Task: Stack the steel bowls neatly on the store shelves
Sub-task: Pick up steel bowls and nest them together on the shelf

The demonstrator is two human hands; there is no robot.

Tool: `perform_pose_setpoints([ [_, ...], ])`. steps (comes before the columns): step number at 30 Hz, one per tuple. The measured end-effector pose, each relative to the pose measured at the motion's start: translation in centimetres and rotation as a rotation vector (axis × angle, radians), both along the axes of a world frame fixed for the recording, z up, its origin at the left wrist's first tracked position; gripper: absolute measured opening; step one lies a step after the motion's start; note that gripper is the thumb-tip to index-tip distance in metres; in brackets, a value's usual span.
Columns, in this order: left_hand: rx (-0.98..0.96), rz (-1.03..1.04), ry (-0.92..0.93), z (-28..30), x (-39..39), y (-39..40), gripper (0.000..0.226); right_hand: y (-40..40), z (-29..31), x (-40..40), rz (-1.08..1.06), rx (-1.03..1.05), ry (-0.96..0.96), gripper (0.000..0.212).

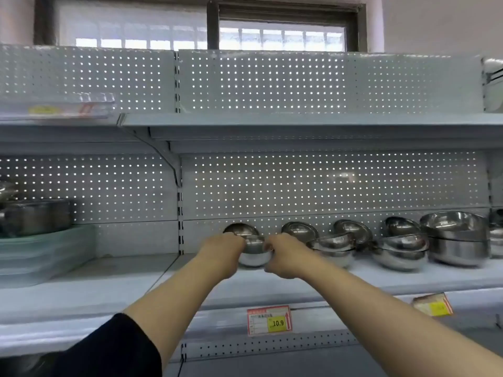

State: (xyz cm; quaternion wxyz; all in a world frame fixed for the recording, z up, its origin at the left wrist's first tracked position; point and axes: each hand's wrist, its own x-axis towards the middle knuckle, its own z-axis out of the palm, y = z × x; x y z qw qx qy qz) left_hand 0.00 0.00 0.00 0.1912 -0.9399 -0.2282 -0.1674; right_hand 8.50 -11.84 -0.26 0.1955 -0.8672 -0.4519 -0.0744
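I clamp my left hand (pixel 223 253) and right hand (pixel 283 255) on the steel bowl (pixel 254 254), both grips steadying it level on the shelf (pixel 353 278), leftmost in the row.

At the centre of the frame, the left hand (pixel 221 254) and the right hand (pixel 283 255) grip a small round steel bowl (pixel 254 254) from either side, on the white metal shelf (pixel 353 278). Just behind it another shiny steel bowl (pixel 239 229) leans against the white perforated back panel (pixel 326 183). To the right run further nested steel bowls (pixel 400 251) and a taller stack of larger steel bowls (pixel 457 240). A red and yellow price tag (pixel 269 321) marked 10.9 sits on the shelf edge, lower centre. Clear plastic containers (pixel 40 254) stand at left.
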Motion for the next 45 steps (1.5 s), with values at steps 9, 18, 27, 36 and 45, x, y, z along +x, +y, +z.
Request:
perform_pose_setpoints([
  [9,-0.4,0.109,-0.037,-0.2,5.4,7.1,0.036,6.0,0.0,7.1,-0.078,-0.02,0.08,0.056],
  [18,-0.589,0.024,-0.235,-3.4,9.0,10.8,0.03,7.3,-1.7,10.9,0.043,-0.019,0.165,0.017],
  [27,-0.585,0.168,-0.629,-2.1,6.2,16.1,0.015,11.2,0.4,7.2,0.179,0.291,0.242,0.033],
  [36,-0.624,0.439,-0.635,-1.5,3.6,22.3,0.01,20.7,0.2,4.1,0.236,0.218,0.25,0.026],
  [45,-0.753,0.365,-0.65,-4.1,4.4,23.9,0.03,22.3,-2.2,5.4,0.198,0.221,0.266,0.035],
])
